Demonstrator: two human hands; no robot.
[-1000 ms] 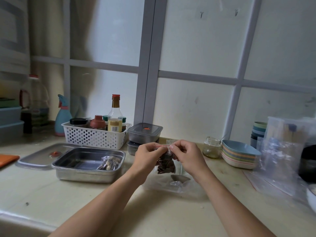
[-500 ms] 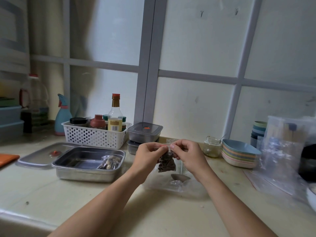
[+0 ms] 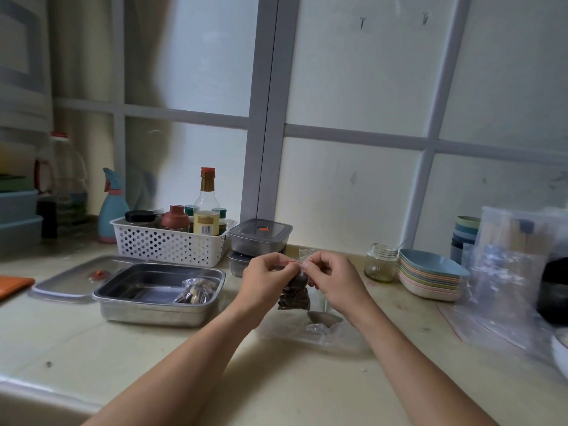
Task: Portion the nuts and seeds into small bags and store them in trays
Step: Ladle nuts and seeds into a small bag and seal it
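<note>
Red edging runs along the top of the bag (image 3: pixel 294 292), and both hands pinch it there: the left hand (image 3: pixel 266 279) has thumb and fingertips closed on the left end of the strip, the right hand (image 3: pixel 333 281) has thumb and forefinger closed on the right end, the two grips close together with a short length of red line showing between them. The bag hangs straight down from the fingers, long axis upright, mouth up, its dark brown contents bunched in the lower part below and between the two hands, clear of the counter (image 3: pixel 153 358). Under it, on the counter, lie a spoon (image 3: pixel 324 318) and crumpled clear plastic (image 3: pixel 316 329). To the left stands a steel tray (image 3: pixel 159 295) with one filled bag (image 3: pixel 196 290) lying in its right end; a flat lid (image 3: pixel 67 279) lies just beside the tray on its left. Behind are a white basket (image 3: pixel 172 241) of bottles and two stacked lidded boxes (image 3: pixel 260 238). To the right stand a small jar (image 3: pixel 381 262), stacked plates (image 3: pixel 430 276), and loose clear bags (image 3: pixel 504 284).
</note>
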